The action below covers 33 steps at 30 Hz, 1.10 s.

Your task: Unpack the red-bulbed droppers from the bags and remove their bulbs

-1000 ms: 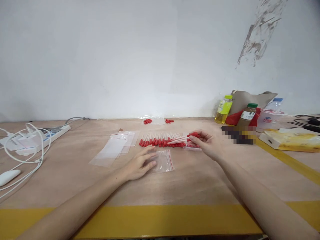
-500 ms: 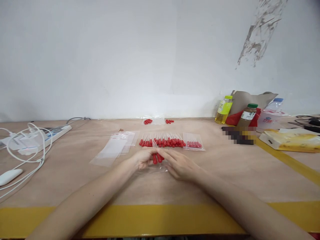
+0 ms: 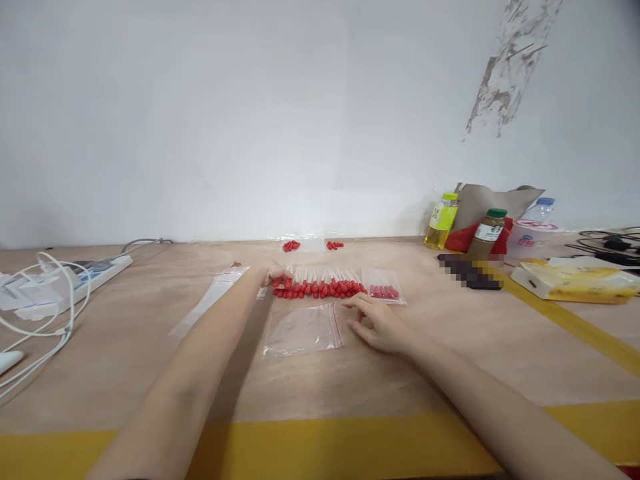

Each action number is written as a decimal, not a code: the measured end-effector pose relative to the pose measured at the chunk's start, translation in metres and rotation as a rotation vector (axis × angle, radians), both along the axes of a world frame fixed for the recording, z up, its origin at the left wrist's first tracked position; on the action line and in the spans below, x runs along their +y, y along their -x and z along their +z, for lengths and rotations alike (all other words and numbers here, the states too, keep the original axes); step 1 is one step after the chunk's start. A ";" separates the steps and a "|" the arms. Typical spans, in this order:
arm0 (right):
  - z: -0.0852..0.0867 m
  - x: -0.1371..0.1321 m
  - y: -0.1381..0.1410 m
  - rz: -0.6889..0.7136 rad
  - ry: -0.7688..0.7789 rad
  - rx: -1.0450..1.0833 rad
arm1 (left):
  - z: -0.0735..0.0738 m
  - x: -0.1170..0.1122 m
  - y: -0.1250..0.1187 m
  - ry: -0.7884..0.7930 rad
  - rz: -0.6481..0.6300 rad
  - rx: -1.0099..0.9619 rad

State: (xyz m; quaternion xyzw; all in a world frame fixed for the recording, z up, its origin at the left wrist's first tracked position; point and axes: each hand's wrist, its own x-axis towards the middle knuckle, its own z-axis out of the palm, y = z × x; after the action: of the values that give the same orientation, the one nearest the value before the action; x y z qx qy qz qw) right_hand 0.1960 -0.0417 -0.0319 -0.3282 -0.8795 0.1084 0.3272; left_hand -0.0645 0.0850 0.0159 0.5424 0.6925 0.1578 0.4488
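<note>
At the left end of a row of red-bulbed droppers, my left hand has its fingers closed around a few droppers. Their thin clear stems are mostly hidden by the hand. In front of the row, a clear zip bag with a red seal line lies flat on the table. By that bag's sealed edge rests my right hand, with fingers loosely bent and apart and nothing in them. Right of the row is a clear bag with several red-bulbed droppers inside.
More clear bags lie partly under my left forearm. Small red bulbs sit by the wall. A power strip with white cables is at left. Bottles, a dark blurred object and a yellow tissue pack stand or lie at right.
My hands were together over a few droppers and have parted. The left has gone forward and left to the row's end with droppers; the right has moved right, uncovering the flat bag.
</note>
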 end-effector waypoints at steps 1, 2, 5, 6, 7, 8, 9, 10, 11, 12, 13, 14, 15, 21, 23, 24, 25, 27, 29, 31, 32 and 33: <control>0.000 0.000 0.000 0.006 0.004 -0.011 | 0.000 0.000 -0.002 -0.013 0.012 0.032; -0.001 0.000 0.000 0.010 0.007 -0.020 | 0.000 -0.001 -0.003 -0.028 0.023 0.067; -0.001 0.001 0.000 0.012 0.009 -0.031 | 0.002 -0.001 -0.002 -0.089 0.045 0.181; -0.001 0.001 0.000 0.010 0.008 -0.035 | 0.003 -0.001 -0.001 -0.114 0.050 0.224; -0.001 0.001 0.000 0.007 0.007 -0.041 | 0.004 -0.001 0.000 -0.139 0.055 0.268; 0.000 0.001 0.000 0.005 0.003 -0.045 | 0.005 -0.001 0.001 -0.166 0.060 0.313; 0.000 0.000 0.000 0.005 -0.003 -0.048 | 0.006 -0.002 0.002 -0.191 0.064 0.355; 0.001 0.000 0.000 0.006 -0.011 -0.051 | 0.007 -0.003 0.003 -0.215 0.066 0.394; 0.001 0.000 0.000 0.008 -0.021 -0.054 | 0.007 -0.004 0.004 -0.238 0.066 0.427; 0.001 0.000 0.000 0.008 -0.030 -0.060 | 0.008 -0.006 0.005 -0.259 0.063 0.452; 0.001 0.000 0.000 0.004 -0.038 -0.068 | 0.009 -0.008 0.006 -0.277 0.056 0.468; 0.001 0.001 -0.001 -0.002 -0.045 -0.074 | 0.009 -0.010 0.007 -0.293 0.046 0.476; 0.000 0.001 -0.001 -0.011 -0.051 -0.080 | 0.009 -0.013 0.009 -0.307 0.035 0.475; -0.001 0.006 -0.006 -0.056 -0.075 -0.068 | 0.000 -0.026 0.023 -0.422 0.018 0.388; -0.001 0.007 -0.007 -0.058 -0.078 -0.054 | -0.004 -0.031 0.028 -0.456 0.016 0.357; -0.001 0.007 -0.007 -0.056 -0.079 -0.046 | -0.006 -0.033 0.030 -0.468 0.012 0.343; -0.001 0.007 -0.008 -0.055 -0.079 -0.042 | -0.008 -0.036 0.031 -0.479 0.008 0.333; -0.001 0.007 -0.007 -0.057 -0.080 -0.039 | -0.010 -0.043 0.031 -0.512 0.004 0.322; -0.002 0.008 -0.007 -0.059 -0.092 -0.044 | -0.012 -0.050 0.029 -0.572 -0.003 0.324; -0.003 0.008 -0.006 -0.058 -0.108 -0.055 | -0.014 -0.055 0.025 -0.644 -0.025 0.336; -0.004 0.008 -0.007 -0.059 -0.115 -0.062 | -0.015 -0.057 0.023 -0.672 -0.042 0.341; -0.004 0.008 -0.007 -0.064 -0.119 -0.068 | -0.016 -0.059 0.022 -0.702 -0.062 0.356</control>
State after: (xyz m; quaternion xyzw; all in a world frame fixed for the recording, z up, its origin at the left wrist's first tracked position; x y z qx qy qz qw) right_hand 0.2028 -0.0333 -0.0358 -0.3395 -0.8841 0.0340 0.3193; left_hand -0.0861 0.0262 -0.0003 0.7023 0.6468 0.2747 0.1134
